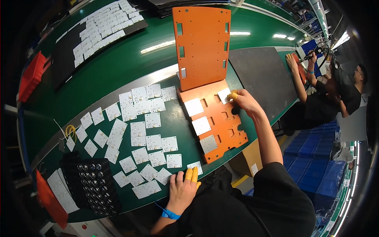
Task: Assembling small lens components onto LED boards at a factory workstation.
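Observation:
My right hand (248, 103), with yellow finger cots, pinches a white square circuit board (224, 96) at the upper right of an orange fixture's base (219, 127). Its thumb is partly hidden. Down the base's left column lie two white boards (194, 107) and a greyer square one (208, 144). The fixture's orange lid (203, 47) stands raised behind. At the table's near edge, my left hand (183, 190), wearing yellow finger cots and a blue wrist strap (171, 213), has its fingers stretched onto another white board (194, 168).
Many loose white boards (157, 158) cover the green table left of the fixture. A black tray with round pieces (94, 185) and red bins (33, 77) stand farther left. A black mat (258, 79) lies to the right. Co-workers (329, 93) work at far right.

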Demonstrator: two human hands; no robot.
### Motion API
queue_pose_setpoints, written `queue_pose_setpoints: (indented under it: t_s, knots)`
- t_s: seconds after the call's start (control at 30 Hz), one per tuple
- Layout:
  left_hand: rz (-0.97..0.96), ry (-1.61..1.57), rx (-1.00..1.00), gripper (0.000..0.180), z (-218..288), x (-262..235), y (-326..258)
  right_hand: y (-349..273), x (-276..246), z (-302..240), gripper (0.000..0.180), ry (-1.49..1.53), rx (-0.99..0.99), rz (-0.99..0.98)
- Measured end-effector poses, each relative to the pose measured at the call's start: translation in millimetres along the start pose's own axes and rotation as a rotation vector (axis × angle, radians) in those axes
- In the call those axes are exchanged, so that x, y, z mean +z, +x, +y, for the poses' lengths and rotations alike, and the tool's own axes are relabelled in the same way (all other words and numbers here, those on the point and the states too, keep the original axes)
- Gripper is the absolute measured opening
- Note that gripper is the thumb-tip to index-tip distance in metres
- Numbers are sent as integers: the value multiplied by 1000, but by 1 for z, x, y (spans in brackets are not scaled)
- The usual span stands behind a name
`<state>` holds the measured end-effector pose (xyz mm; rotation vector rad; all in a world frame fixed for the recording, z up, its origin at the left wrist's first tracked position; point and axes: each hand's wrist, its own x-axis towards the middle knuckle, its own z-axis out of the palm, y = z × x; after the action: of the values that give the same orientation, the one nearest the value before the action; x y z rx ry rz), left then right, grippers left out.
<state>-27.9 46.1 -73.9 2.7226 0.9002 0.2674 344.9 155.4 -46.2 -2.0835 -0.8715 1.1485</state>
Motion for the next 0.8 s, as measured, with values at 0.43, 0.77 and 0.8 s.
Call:
queue_pose_setpoints:
  t_s: [0.43, 0.77, 0.8]
  knots:
    - [199, -118, -28, 41, -4, -12, 8, -35, 5, 2, 17, 251, -180, 279]
    - [580, -1175, -222, 45, -11, -63, 73, -154, 88, -52, 25, 44, -858, -240]
    - [585, -1192, -196, 32, -13, -68, 73, -159, 90, -51, 28, 51, -890, -253]
